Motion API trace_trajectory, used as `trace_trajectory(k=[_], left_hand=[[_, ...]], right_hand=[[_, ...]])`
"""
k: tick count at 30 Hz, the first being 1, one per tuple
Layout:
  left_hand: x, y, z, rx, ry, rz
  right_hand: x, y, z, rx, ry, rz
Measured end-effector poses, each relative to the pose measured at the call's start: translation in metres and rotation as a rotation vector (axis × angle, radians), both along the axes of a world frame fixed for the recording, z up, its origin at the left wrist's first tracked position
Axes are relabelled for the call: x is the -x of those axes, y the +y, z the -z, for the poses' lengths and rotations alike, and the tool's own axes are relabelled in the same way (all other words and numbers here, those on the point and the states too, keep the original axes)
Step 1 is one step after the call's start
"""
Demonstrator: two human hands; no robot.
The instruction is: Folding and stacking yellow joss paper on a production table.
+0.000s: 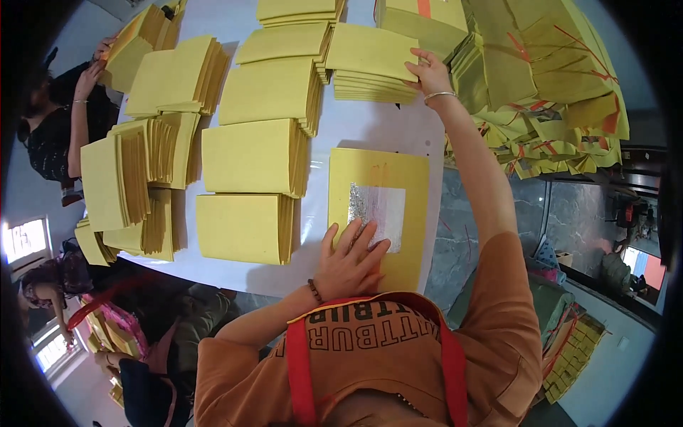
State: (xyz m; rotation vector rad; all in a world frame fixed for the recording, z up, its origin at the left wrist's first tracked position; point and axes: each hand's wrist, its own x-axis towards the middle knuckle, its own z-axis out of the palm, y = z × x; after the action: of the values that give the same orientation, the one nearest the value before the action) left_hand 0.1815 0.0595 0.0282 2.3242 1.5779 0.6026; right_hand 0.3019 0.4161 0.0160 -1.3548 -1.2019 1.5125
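Observation:
In front of me on the table lies a yellow paper sheet [415, 192] with a silver and white panel and faint reddish marks. My left hand [352, 260] rests on its lower part, fingers spread and flat. My right arm stretches ahead to a stack of yellow paper [373, 85]. There my right hand [432, 73] has its fingertips at the right edge of the top yellow paper [370, 46], apparently gripping it; the underside of that grip is hidden. To the left of the sheet sits another yellow paper stack [238, 220].
Several more paper stacks [249, 153] line the white table [320, 235]. A wrapped yellow bundle [420, 25] stands at the back. Large yellow paper bundles with red strips [562, 71] crowd the right. At the far left, another person's hands [89, 80] hold a stack; others are lower left.

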Motion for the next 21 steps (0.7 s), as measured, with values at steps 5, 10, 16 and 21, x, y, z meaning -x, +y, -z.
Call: trace_trajectory(k=[5, 10, 16, 21], left_hand=[[0.002, -0.001, 0.001, 0.091, -0.012, 0.015], [0.002, -0.002, 0.004, 0.110, -0.026, 0.018], [0.004, 0.005, 0.000, 0.094, -0.035, 0.027], [0.004, 0.007, -0.003, 0.051, -0.020, 0.039]], right_hand=[[-0.011, 0.014, 0.001, -0.021, -0.163, -0.115], [-0.010, 0.018, 0.015, -0.097, -0.402, -0.152], [-0.010, 0.032, 0.035, -0.365, -0.959, -0.195], [0.003, 0.016, -0.001, -0.357, -1.127, -0.090]])
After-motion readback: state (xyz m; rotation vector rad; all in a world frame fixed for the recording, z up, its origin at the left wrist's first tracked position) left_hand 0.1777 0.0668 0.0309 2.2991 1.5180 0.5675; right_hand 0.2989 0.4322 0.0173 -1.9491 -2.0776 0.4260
